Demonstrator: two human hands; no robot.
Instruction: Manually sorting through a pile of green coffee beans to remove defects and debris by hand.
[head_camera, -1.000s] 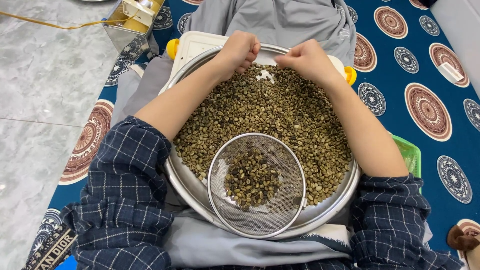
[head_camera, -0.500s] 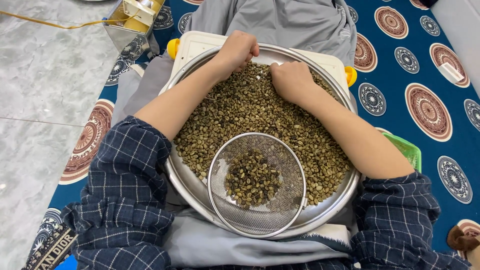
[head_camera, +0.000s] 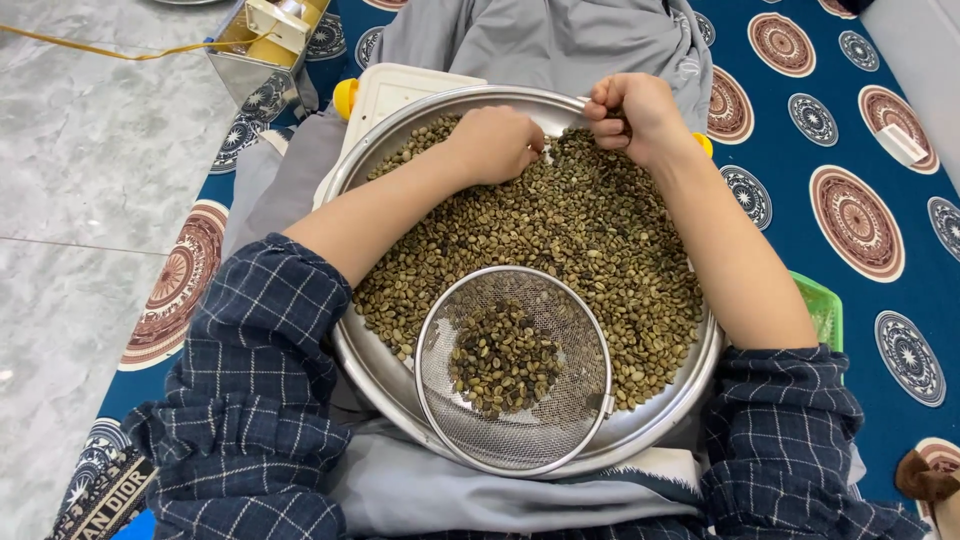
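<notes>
Green coffee beans (head_camera: 560, 240) are being sorted in the round metal tray (head_camera: 372, 372) at frame centre. The left hand (head_camera: 497, 145) is curled onto the beans, fingers pressed together; the right hand (head_camera: 632, 112), upper right, is closed around a few. Picked beans would probably be dropped next into the mesh sieve (head_camera: 570, 425), lower centre.

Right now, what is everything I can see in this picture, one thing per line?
beans: many, olive-green, spread in the tray
tray: one, round, silver, on the lap
sieve: one, silver mesh, at the tray's near edge, holding darker beans
board: one, white with yellow knobs, under the tray
basket: one, green, by the right arm
metal box: one, silver, top left
rug: one, blue with round patterns
floor: grey marble, left
left hand: on the beans
right hand: closed, at the far rim
</notes>
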